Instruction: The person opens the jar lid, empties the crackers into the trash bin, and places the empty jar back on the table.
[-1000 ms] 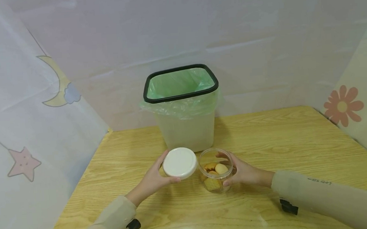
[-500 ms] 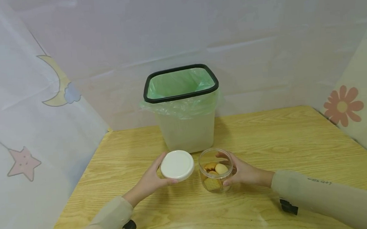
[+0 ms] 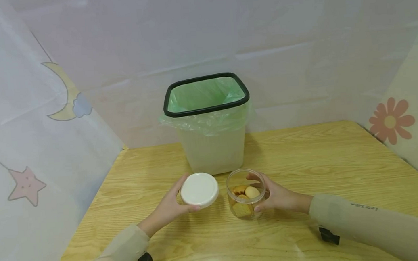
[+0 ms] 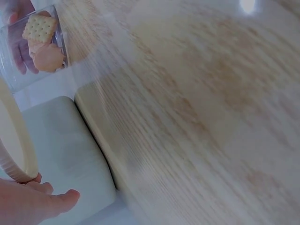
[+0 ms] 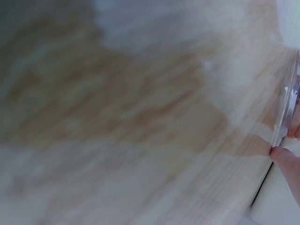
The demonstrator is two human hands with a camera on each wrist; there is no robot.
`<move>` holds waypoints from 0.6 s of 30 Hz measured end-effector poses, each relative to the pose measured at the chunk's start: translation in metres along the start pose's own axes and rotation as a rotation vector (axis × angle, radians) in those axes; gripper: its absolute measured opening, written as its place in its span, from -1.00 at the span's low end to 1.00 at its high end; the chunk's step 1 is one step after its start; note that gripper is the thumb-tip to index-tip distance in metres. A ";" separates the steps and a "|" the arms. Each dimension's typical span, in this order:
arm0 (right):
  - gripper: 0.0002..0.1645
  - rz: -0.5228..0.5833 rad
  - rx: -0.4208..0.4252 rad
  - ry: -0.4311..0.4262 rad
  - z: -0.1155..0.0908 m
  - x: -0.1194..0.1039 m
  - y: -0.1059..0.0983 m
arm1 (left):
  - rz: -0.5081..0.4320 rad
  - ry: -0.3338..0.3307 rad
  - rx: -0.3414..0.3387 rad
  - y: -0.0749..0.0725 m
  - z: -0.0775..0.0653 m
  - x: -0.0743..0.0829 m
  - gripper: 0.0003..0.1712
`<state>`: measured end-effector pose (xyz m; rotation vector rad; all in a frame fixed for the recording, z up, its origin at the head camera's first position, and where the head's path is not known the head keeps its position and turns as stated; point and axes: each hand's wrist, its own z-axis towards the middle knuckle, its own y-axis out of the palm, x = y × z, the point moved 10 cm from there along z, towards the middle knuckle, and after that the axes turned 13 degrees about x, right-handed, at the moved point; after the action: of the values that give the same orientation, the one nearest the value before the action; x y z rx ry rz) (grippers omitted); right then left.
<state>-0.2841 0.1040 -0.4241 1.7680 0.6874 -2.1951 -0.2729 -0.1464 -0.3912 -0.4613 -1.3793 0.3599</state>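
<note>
My left hand [image 3: 170, 208] grips a round white lid [image 3: 199, 189] by its edge, held over the table just left of the jar. Its underside rim faces the camera in the left wrist view. A clear round jar [image 3: 247, 206] stands without a cover, and several biscuits [image 3: 242, 210] lie inside, among them a square cracker [image 4: 39, 29] and rounder pieces. My right hand [image 3: 277, 196] holds the jar from its right side, fingers behind and thumb in front. Only the thumb [image 5: 285, 164] and an edge of the jar show in the right wrist view.
Behind the jar and lid stands a white bin [image 3: 212, 148] with a black rim and a green liner bag folded over it. The wooden table [image 3: 305, 156] meets a pale cloth backdrop [image 3: 300, 79] printed with a moon, a star and a flower.
My left hand has drawn the white lid a little left and toward me, away from the jar. The right hand and the jar have stayed put.
</note>
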 end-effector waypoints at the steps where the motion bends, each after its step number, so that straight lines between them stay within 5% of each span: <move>1: 0.31 0.003 -0.001 0.001 0.000 0.000 0.000 | 0.004 0.002 0.004 0.000 0.000 -0.001 0.29; 18: 0.30 0.006 -0.005 -0.003 0.000 0.000 0.000 | 0.063 0.010 0.013 -0.003 -0.005 -0.006 0.26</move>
<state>-0.2841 0.1037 -0.4243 1.7619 0.6859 -2.1894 -0.2688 -0.1525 -0.3952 -0.4961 -1.3542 0.4179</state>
